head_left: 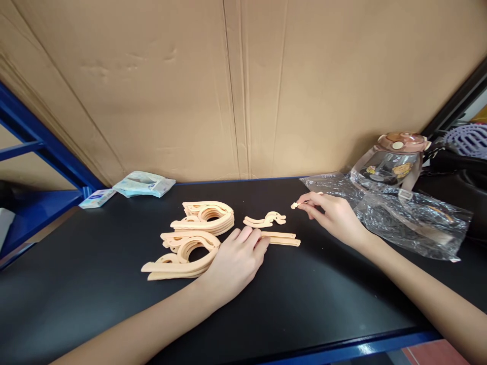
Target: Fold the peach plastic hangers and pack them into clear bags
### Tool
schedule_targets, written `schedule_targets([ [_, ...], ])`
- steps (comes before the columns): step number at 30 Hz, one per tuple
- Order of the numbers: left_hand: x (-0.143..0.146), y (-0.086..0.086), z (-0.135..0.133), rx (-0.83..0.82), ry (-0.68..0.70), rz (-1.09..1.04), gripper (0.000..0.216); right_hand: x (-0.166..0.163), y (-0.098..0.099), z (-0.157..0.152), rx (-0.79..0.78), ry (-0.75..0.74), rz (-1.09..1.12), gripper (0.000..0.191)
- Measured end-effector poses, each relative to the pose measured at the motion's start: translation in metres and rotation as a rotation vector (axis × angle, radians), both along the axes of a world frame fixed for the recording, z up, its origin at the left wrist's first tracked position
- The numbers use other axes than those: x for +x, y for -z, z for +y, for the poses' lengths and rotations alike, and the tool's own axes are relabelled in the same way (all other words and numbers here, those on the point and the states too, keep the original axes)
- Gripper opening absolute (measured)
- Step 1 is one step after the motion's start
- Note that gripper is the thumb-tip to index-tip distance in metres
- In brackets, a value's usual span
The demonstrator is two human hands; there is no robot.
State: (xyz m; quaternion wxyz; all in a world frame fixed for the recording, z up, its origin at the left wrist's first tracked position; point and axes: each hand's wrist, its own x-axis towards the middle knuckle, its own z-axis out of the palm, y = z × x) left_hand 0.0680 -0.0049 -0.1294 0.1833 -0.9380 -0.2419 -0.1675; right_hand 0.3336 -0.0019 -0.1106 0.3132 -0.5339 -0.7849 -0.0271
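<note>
Two strips (283, 238) lie left-to-right, touching the slack left hand (236, 261); the right hand (335, 215) pinches a small piece (294, 205) pointing left.

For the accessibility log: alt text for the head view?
A left hand rests against stacked peach plastic pieces on a black table, while the right hand pinches a small peach piece near a clear plastic bag. Cardboard stands behind.

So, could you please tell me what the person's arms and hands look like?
Both forearms are bare, with no sleeves in view. The left hand and right hand wear no gloves, and no watch, ring or bracelet shows.
</note>
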Motion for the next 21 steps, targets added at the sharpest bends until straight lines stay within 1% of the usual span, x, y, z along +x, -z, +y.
schedule_targets([
  [5,0.000,0.001,0.001,-0.023,-0.036,0.017,0.019,0.001,0.001,0.001,-0.014,-0.006,0.076,0.016],
  [8,0.000,-0.002,-0.001,-0.066,-0.025,0.035,0.020,-0.002,-0.001,0.000,-0.069,-0.033,0.157,0.021],
  [13,0.000,-0.004,-0.004,-0.112,0.022,0.043,0.019,-0.010,-0.004,-0.002,-0.228,-0.077,0.444,0.031],
  [17,0.001,-0.004,-0.005,-0.144,0.074,0.041,0.023,-0.011,0.000,0.000,-0.323,-0.103,0.634,0.031],
  [19,0.001,-0.003,-0.005,-0.166,0.094,0.040,0.024,-0.011,0.003,0.002,-0.330,-0.096,0.627,0.029],
  [21,0.001,-0.003,-0.005,-0.187,0.109,0.047,0.026,-0.010,0.006,0.004,-0.316,-0.108,0.550,0.026],
])
